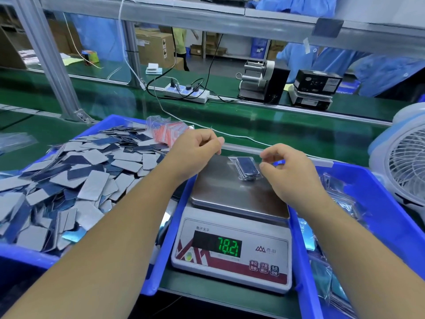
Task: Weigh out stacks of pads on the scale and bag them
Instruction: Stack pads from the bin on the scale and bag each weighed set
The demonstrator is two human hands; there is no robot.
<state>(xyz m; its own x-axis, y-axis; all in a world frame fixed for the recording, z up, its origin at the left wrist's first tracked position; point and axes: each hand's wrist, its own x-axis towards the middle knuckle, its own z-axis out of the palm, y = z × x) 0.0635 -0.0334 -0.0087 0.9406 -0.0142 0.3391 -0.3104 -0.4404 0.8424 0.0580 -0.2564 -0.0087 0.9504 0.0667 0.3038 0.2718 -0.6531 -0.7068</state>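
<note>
Head view: nearest the camera, low in the frame, two bare forearms reach forward over a white scale (232, 254) whose green display reads 78.21. On the steel pan (220, 187) at the centre of the frame lies a small stack of dark pads in a clear bag (247, 168), toward the pan's far right corner.

The left hand (195, 149) hovers above the pan's far left edge, its thumb and forefinger pinched together; whether anything thin is held between them cannot be told. The right hand (288, 168) is just right of the bagged stack, fingers curled with thumb and fingertips close, beside the bag; whether it actually grips the bag is unclear.

Filling the left of the frame, a blue tray (110, 120) holds a loose heap of grey and dark blue pads (76, 178), with a bundle of red-and-white bags (169, 132) at its far edge. At lower right, another blue tray (388, 217) holds filled clear bags (333, 268). A white fan (404, 157) stands at the right edge.
</note>
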